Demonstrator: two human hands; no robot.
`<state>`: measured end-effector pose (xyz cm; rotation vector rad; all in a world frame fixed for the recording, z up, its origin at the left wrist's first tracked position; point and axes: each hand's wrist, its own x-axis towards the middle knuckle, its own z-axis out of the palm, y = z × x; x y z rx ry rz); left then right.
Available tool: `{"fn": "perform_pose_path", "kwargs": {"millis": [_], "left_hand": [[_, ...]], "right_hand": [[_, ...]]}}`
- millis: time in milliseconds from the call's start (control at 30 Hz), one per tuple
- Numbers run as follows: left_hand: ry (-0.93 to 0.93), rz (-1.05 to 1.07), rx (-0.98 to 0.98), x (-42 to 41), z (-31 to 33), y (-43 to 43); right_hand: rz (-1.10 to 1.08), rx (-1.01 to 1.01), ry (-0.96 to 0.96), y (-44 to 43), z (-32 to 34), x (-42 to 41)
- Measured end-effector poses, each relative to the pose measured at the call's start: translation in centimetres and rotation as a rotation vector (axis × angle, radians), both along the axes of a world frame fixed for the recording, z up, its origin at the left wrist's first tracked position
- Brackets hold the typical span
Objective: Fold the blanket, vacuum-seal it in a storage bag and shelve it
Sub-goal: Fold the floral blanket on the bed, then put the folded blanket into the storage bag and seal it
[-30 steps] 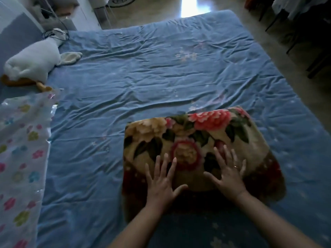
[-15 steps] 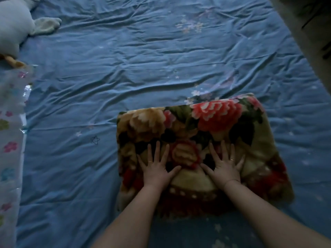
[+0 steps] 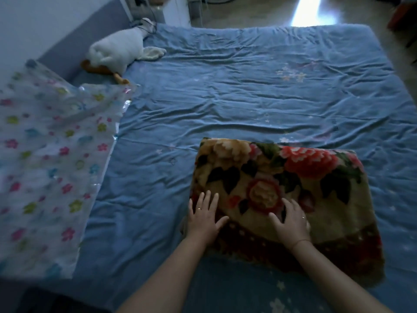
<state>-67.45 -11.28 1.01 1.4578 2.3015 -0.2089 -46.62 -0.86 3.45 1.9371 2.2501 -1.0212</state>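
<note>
A thick flowered blanket (image 3: 293,177), folded into a rectangle, lies on the blue bed sheet (image 3: 225,105) near the front edge. My left hand (image 3: 204,219) rests flat on the blanket's near left corner, fingers apart. My right hand (image 3: 290,219) presses flat on the blanket's near middle, fingers spread. A clear storage bag (image 3: 49,154) printed with small coloured flowers lies flat on the left side of the bed, apart from the blanket.
A white plush toy (image 3: 117,53) lies at the bed's far left corner by a grey wall. The floor (image 3: 259,12) beyond the bed's far edge shows a bright light patch. Dark furniture stands at the far right.
The view has swung left and up, so the storage bag and plush toy show more fully. My left hand has slid to the blanket's left edge; both hands stay flat on it.
</note>
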Motion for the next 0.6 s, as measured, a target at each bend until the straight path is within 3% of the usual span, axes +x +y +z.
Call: {"fn": "perform_pose_path", "kwargs": {"millis": [100, 267, 600], "left_hand": [[0.028, 0.192, 0.046, -2.7, 1.6, -6.3], [0.084, 0.442, 0.092, -8.2, 3.9, -16.6], [0.082, 0.783, 0.063, -17.8, 3.8, -35.1]], "right_hand": [[0.097, -0.039, 0.249, -4.4, 2.2, -4.2], [0.174, -0.292, 0.443, -10.9, 2.8, -12.3], [0.262, -0.602, 0.428, -22.0, -1.3, -27.4]]}}
